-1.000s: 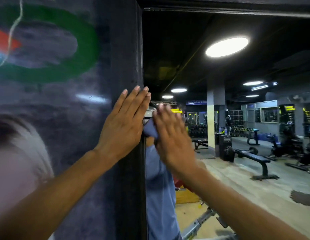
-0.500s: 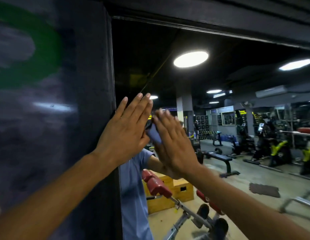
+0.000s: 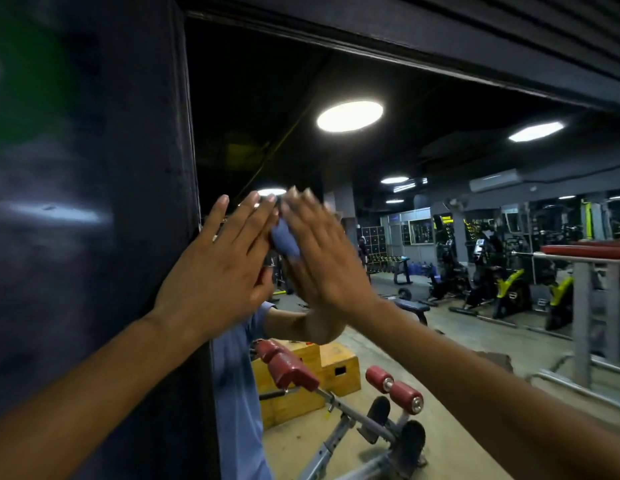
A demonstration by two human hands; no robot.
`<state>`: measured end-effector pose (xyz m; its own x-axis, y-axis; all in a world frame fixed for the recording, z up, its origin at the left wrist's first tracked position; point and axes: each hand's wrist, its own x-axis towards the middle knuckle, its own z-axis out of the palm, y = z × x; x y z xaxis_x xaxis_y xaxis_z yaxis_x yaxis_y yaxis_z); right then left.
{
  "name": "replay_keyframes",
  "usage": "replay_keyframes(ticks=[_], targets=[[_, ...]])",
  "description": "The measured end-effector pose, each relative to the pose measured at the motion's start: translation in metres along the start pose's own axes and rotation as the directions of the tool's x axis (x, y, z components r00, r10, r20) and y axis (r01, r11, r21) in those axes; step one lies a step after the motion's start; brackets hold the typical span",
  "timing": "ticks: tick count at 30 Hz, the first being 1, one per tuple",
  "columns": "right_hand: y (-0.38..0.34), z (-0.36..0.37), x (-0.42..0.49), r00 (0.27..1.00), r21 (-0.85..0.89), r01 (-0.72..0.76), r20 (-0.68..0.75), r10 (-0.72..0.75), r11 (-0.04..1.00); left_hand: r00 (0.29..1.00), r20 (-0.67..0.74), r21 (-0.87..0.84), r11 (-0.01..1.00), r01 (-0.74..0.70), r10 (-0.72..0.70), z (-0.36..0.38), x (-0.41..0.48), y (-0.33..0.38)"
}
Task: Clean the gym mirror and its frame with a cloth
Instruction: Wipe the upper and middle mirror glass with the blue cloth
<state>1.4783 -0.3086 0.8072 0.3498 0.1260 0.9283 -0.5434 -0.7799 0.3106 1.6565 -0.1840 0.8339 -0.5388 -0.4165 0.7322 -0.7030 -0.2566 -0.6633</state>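
Observation:
A large gym mirror (image 3: 440,188) fills the right of the head view, bounded by a dark frame post (image 3: 156,168) on its left and a dark top frame (image 3: 405,32). My right hand (image 3: 322,258) lies flat with straight fingers on the glass, pressing a blue cloth (image 3: 284,239) against it; most of the cloth is hidden under the palm. My left hand (image 3: 218,271) rests flat and open beside it, at the inner edge of the frame post, fingers pointing up. The two hands nearly touch at the fingertips.
A glossy dark wall panel (image 3: 52,220) with a green mark stands left of the post. The mirror reflects a red-padded bench (image 3: 336,386), yellow wooden boxes (image 3: 322,372), exercise bikes (image 3: 505,285) and ceiling lights (image 3: 350,116).
My view has swung right and up, showing more mirror and its top frame. Both hands have shifted right from the frame post onto the glass edge, the cloth still under the right palm.

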Motion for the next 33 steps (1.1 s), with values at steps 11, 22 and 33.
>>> replay_keyframes(ticks=[11, 22, 33], targets=[[0.040, -0.001, -0.073, 0.737, 0.159, -0.612, -0.242, 0.632, 0.775, 0.999, 0.034, 0.046, 0.999, 0.015, -0.016, 0.000, -0.002, 0.003], [0.039, -0.003, -0.037, 0.449, 0.273, -0.812, -0.272, 0.851, 0.515, 1.000, 0.015, 0.040, 0.999, 0.016, -0.017, -0.003, -0.001, 0.005], [-0.017, 0.011, -0.100, 0.952, 0.095, -0.289, -0.079, 0.297, 0.953, 0.990, 0.046, 0.000, 0.991, 0.135, -0.135, -0.013, -0.055, 0.037]])
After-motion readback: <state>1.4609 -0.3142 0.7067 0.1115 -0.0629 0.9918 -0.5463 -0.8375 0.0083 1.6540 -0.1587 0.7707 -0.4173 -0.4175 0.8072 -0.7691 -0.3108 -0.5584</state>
